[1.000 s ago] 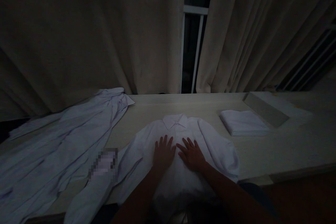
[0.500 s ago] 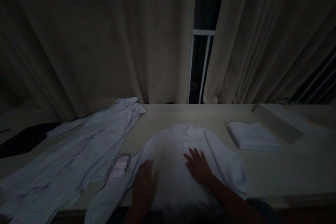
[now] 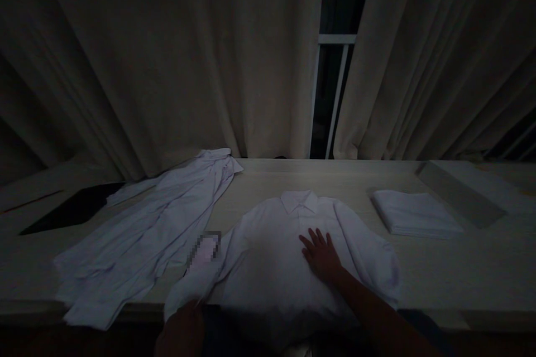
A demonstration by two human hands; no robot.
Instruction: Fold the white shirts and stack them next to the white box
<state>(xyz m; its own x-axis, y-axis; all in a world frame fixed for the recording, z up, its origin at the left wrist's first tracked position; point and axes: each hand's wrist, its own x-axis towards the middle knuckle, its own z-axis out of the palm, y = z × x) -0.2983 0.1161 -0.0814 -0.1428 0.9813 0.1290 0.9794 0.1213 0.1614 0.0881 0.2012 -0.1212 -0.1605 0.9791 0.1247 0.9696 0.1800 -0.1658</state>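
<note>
A white collared shirt (image 3: 272, 256) lies front side up on the table, its hem hanging over the near edge. My right hand (image 3: 321, 256) rests flat on the chest of it, fingers spread. At the near edge, my left hand (image 3: 182, 326) is closed around the end of the shirt's left-lying sleeve (image 3: 190, 284). The fingertips of that hand are dark and partly hidden. A blurred-out rectangular object (image 3: 205, 251), perhaps a phone, lies beside the sleeve.
A second white shirt (image 3: 154, 228) is spread to the left, over a black flat item (image 3: 75, 209). Folded white cloth (image 3: 414, 212) sits at the right, near a long pale box (image 3: 464, 189). Beige curtains (image 3: 268, 67) hang behind the table (image 3: 335, 173).
My left hand has moved from the shirt's front down and left to the sleeve end. The right hand stays on the chest. The camera view has shifted slightly.
</note>
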